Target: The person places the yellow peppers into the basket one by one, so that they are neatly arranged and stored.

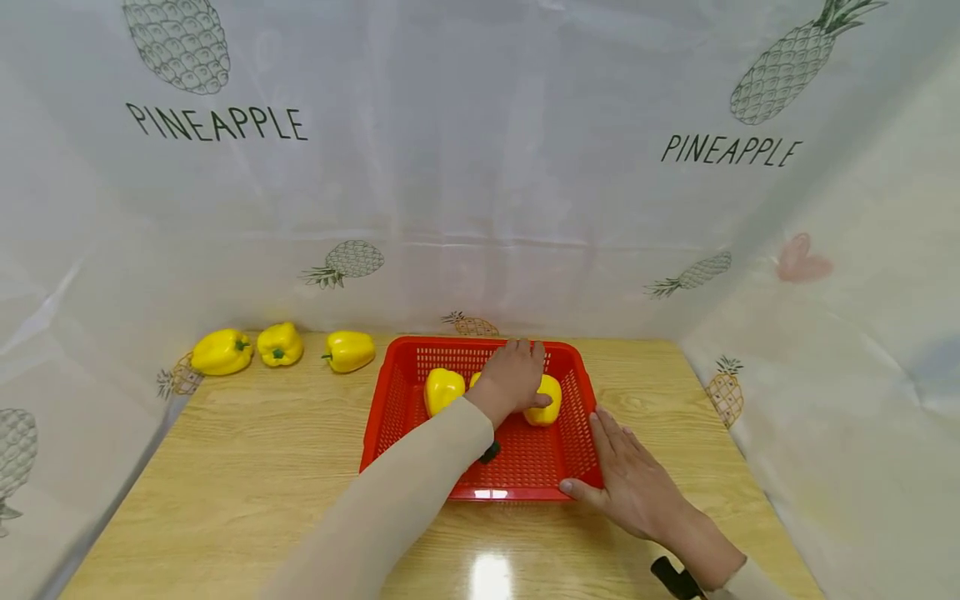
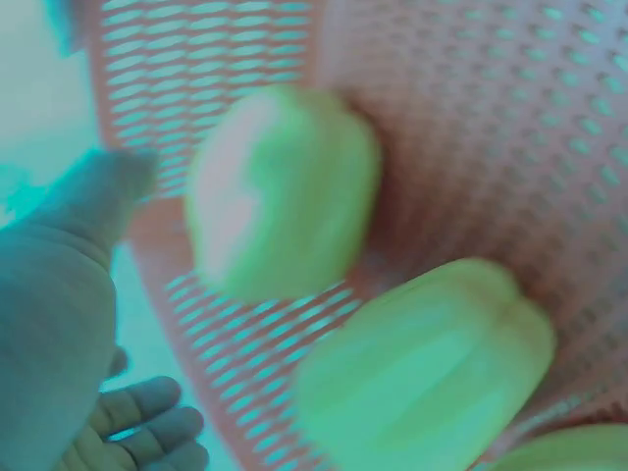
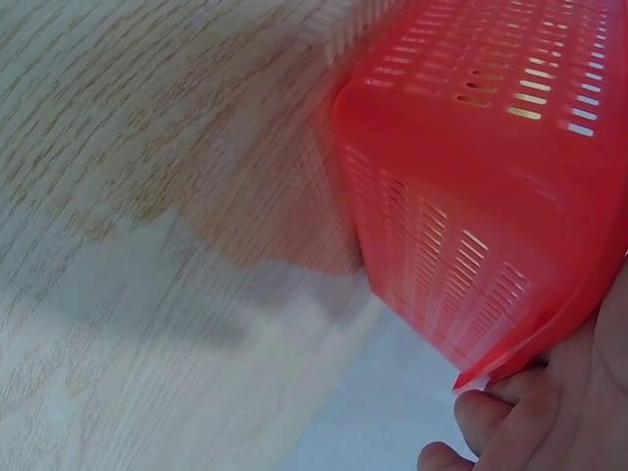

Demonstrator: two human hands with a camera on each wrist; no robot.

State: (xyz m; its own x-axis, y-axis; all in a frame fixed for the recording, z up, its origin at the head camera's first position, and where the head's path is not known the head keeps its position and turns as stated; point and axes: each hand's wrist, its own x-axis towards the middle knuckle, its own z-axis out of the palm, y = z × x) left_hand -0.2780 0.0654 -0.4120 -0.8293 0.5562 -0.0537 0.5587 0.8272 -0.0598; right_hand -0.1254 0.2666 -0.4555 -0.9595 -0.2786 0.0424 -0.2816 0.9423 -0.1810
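My left hand (image 1: 513,379) reaches over the red plastic basket (image 1: 510,493), its fingers at the far rim and its thumb in front of a yellow bell pepper (image 1: 546,403). In the left wrist view, peppers (image 2: 285,191) lie inside the basket, apart from the fingers; nothing shows in the hand's grasp. Another yellow pepper (image 1: 444,390) sits at the basket's left, and one more is mostly hidden behind the left hand. My right hand (image 1: 633,483) rests against the basket's near right corner, fingers stretched along the right side, thumb at the front rim.
Three yellow bell peppers lie on the wooden table (image 1: 247,483) left of the basket: one at the far left (image 1: 222,352), one beside it (image 1: 281,344), one nearer the basket (image 1: 350,351). A pineapple-print sheet (image 1: 480,183) hangs behind and at both sides.
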